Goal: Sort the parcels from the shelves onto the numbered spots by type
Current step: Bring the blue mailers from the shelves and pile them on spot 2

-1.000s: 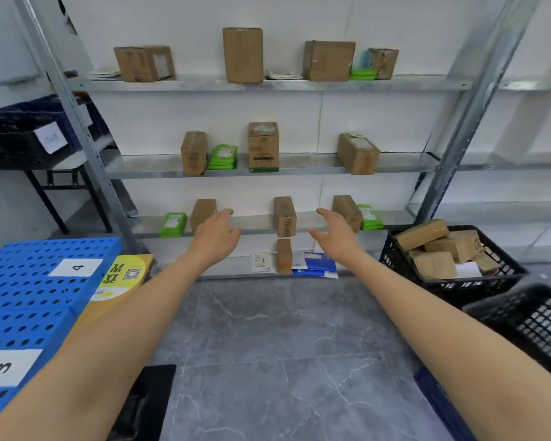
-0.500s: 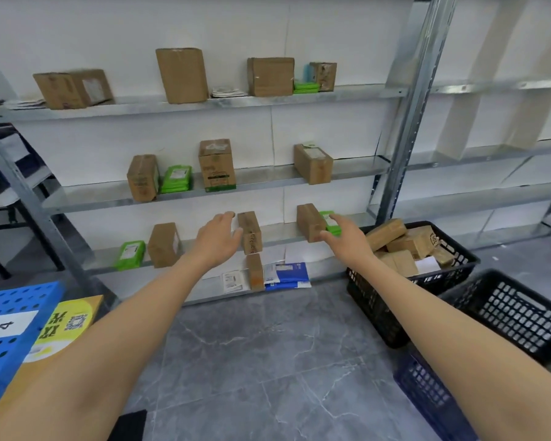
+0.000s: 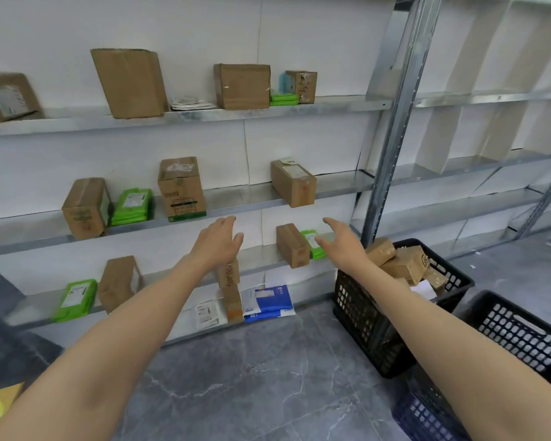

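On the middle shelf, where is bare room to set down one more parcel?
Bare metal lies between the tall box and the angled box, and from that box to the upright post. The left end is crowded: a brown box beside green packets.

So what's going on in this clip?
A person stands at a grey metal shelving unit stocked with parcels and reaches out with both bare arms. The left hand and the right hand are open and hold nothing. Between them, on the third shelf down, stands a small brown cardboard box with a flat green mailer beside it. A black plastic basket of brown boxes sits on the floor at the right. No parcel is picked up yet.
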